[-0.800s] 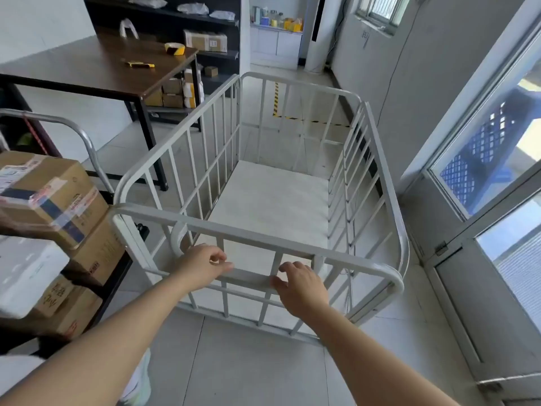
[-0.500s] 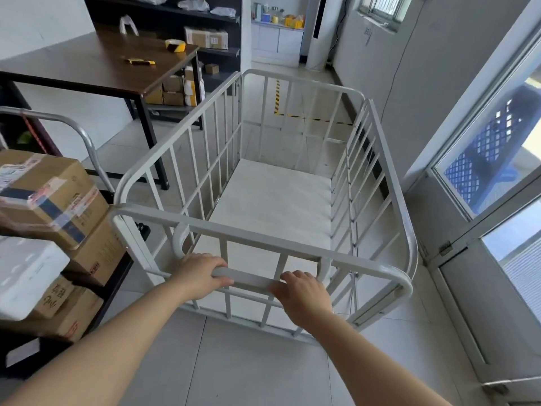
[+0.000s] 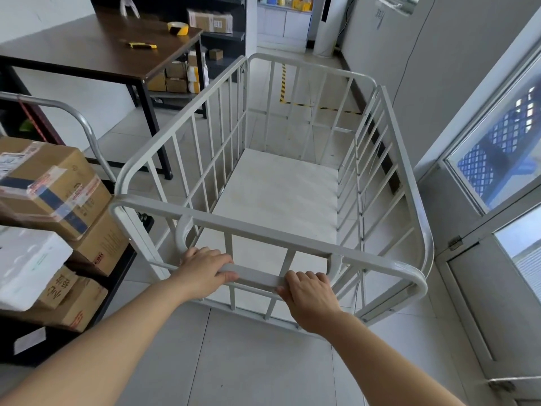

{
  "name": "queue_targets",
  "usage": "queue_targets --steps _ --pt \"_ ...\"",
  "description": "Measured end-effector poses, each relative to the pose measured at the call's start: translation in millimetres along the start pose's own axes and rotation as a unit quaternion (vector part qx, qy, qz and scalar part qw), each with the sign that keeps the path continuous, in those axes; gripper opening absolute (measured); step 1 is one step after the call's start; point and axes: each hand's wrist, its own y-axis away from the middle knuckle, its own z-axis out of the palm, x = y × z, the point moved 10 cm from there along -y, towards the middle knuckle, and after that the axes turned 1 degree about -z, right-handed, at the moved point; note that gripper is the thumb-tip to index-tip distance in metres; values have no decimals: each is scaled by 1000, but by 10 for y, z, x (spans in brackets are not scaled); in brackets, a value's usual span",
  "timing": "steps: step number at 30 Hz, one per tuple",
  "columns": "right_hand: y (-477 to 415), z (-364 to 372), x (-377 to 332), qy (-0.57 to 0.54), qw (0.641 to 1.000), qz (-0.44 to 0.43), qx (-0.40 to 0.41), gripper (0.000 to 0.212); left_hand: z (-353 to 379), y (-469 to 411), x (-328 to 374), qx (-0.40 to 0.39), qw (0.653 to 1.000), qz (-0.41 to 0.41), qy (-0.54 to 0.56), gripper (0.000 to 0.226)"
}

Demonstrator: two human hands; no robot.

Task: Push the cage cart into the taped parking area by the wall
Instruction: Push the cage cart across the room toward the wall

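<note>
One white cage cart fills the frame's centre, with yellow-black floor tape beyond its far end at upper centre. Two hands, the left hand and right hand, grasp its single handle bar with curled fingers. One tape roll lies on the table, upper left.

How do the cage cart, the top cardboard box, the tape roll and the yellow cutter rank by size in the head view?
1. cage cart, by far the largest.
2. top cardboard box, helped by nearness to the camera.
3. tape roll and yellow cutter: about alike, both far off on the table.
</note>
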Motion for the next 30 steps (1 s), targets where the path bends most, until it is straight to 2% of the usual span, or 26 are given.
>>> queue_targets --steps 3,9,14,24,30 --pt "-31 -28 0 -6 1000 1 11 80 -9 -36 -3 2 1000 3 1 33" --pt "-166 -40 32 3 1000 4 12 74 -43 -133 -36 -2 1000 -1 -6 32" --pt "-321 -81 72 -5 1000 9 21 85 -97 -260 -66 -1 1000 -4 -20 25" --pt "-648 -129 259 -1 1000 3 29 90 -199 -625 -87 11 1000 -8 -25 34" --pt "-909 -177 515 9 999 8 35 85 -283 -963 -18 6 1000 -6 -26 35"
